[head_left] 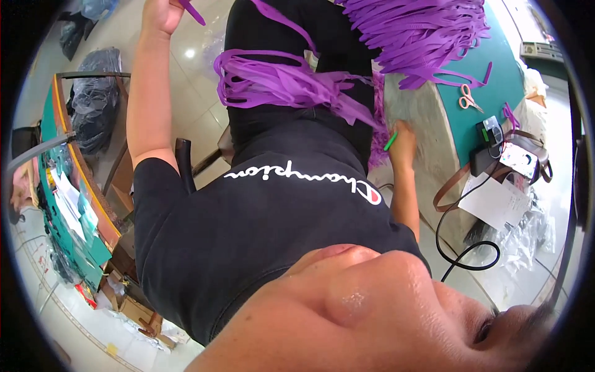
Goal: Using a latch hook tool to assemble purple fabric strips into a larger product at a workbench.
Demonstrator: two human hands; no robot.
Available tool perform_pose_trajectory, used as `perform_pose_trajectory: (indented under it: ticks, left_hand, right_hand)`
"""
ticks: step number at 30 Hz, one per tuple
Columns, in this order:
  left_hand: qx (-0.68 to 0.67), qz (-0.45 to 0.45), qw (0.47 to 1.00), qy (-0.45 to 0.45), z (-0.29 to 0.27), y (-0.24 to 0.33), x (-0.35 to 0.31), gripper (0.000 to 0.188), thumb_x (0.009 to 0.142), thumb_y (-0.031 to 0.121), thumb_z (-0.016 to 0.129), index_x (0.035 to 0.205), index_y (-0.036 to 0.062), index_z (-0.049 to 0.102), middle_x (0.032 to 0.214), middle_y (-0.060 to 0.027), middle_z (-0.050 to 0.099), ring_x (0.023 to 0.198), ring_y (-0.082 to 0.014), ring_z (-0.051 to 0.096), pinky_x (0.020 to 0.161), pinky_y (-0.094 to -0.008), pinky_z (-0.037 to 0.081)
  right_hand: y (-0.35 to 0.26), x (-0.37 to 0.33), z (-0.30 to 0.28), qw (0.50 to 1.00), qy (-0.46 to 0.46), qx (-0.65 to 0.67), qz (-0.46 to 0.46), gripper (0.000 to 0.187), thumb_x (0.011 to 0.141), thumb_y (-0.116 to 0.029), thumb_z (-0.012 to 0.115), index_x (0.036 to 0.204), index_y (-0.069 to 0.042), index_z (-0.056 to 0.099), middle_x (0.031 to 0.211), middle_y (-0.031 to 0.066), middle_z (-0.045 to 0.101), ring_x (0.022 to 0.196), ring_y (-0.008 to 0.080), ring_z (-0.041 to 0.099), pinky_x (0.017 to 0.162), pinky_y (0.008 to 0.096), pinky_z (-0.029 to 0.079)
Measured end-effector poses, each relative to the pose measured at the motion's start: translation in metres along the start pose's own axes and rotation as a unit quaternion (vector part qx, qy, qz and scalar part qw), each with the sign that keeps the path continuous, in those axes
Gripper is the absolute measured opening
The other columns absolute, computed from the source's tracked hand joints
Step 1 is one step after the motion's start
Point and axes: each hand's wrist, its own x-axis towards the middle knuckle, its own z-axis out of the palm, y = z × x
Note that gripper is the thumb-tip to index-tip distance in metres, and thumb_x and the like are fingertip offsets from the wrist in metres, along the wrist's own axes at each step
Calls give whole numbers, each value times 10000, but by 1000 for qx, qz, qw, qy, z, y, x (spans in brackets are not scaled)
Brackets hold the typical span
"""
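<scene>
My left hand (162,17) is raised at the top edge of the head view, its fingers closed on the end of a flat purple rubbery strip (194,13). A loose bundle of purple strips (266,80) lies across my lap and thighs. Low by my right thigh, my right hand (404,144) is closed around a slim bright green tool (391,141); only part of it shows, so I cannot tell its kind. Purple scraps (379,152) lie beside that hand. A large heap of purple strips (421,37) covers the far end of the table on my right.
On the green tabletop (458,115) lie pink-handled scissors (468,98). Nearer are a small black device (491,133), a brown strap (449,186), white paper (496,201) and a looped black cable (480,268). Leftward stand a black plastic bag (96,99) and another cluttered green table (93,248).
</scene>
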Motion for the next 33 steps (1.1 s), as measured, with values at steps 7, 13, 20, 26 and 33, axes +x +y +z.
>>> perform_pose_trajectory:
  ticks: [7,13,20,26,33]
  left_hand:
    - [603,138,762,190,45,-15,10,327,934,308,488,1072,18,550,965,-118,657,828,-218,654,759,-349,520]
    - [769,11,639,-19,85,-70,12,156,908,157,539,925,23,618,734,-36,602,573,-62,473,556,-228,392]
    - [705,-50,706,-50,151,-156,-6,239,911,109,520,1098,-28,574,758,-72,632,561,-64,495,501,-171,373]
    - [697,-206,686,-32,148,-162,-2,249,901,29,487,1135,-15,559,760,-49,628,562,-40,519,507,-165,402]
    - [839,-12,542,-46,71,-253,88,271,906,158,511,1156,55,527,825,-66,631,662,-159,620,578,-289,497]
  right_hand:
    - [-9,-1,-26,990,-139,23,9,243,779,-63,645,694,7,429,658,193,522,565,376,485,545,386,407]
    - [-128,71,-45,947,52,303,-93,277,736,-36,746,988,-30,631,616,-25,514,565,53,452,520,221,382]
    - [-179,125,-1,742,-119,651,-106,355,761,-60,734,1062,-4,555,766,36,547,615,114,627,493,224,480]
    - [-68,119,-116,835,402,348,-142,121,847,-40,572,956,12,580,865,114,655,704,164,640,556,223,488]
    - [-4,264,-191,845,490,-90,-196,137,763,-40,488,845,25,575,796,130,566,790,245,554,741,328,435]
